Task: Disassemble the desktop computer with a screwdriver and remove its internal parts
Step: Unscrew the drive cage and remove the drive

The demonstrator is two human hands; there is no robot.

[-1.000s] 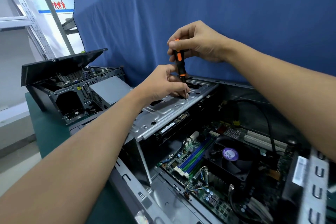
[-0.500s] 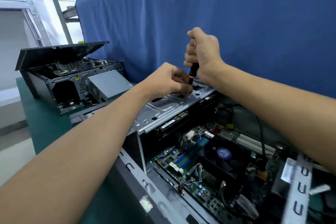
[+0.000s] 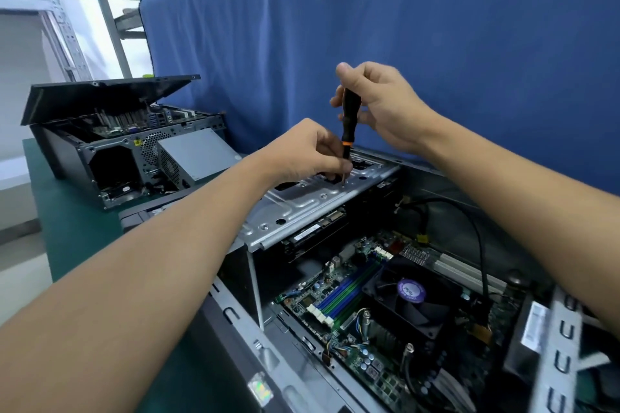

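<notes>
Right grip [image 3: 385, 107] is easing from fist to looser fingers round the screwdriver [image 3: 349, 114], left grip [image 3: 302, 152] pinching its shaft, probably backing a screw out of the bracket [image 3: 302, 208].

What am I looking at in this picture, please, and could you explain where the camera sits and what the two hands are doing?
There is no machine here: a person works with two bare hands. The single picture comes from a camera worn on the person's head, looking forward and down, so both forearms reach in from below. The right hand grips the black-and-orange handle of a screwdriver, held nearly upright. The left hand curls its fingers round the shaft low down, steadying the tip on a grey metal bracket that spans the open desktop computer. Below the bracket you see the motherboard and a black cooling fan. The computer lies on a green table, where a second opened computer stands further left. A blue cloth hangs behind.
</notes>
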